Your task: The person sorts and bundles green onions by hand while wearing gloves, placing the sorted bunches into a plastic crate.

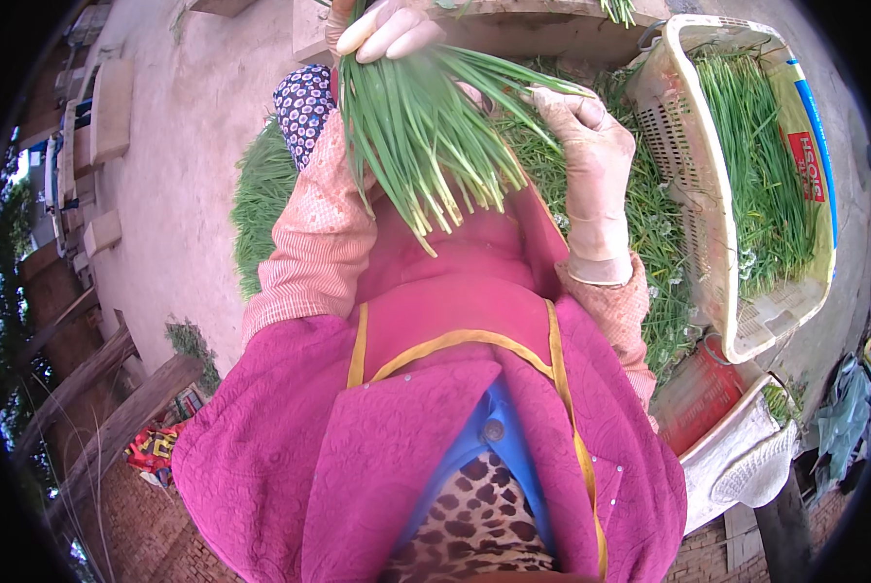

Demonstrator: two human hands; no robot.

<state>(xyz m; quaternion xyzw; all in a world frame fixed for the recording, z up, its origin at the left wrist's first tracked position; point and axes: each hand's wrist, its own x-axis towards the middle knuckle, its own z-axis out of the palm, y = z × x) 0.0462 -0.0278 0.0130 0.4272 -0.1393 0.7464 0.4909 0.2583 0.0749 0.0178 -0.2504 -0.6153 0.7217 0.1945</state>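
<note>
My left hand, in a thin pale glove, grips a bunch of long green leaves that look like garlic chives. The bunch fans downward over my lap, with its pale cut ends towards me. To the right, my right hand, gloved as well, pinches a few blades that splay out from the same bunch. Its thumb and forefinger are closed on them. Part of the left hand is cut off by the top edge of the view.
Loose cut greens with small white flowers cover the ground at right. Beside them a white plastic basket holds more chives, with a printed sack along its far side. A green heap lies left of my sleeve. Lower right sits a red container.
</note>
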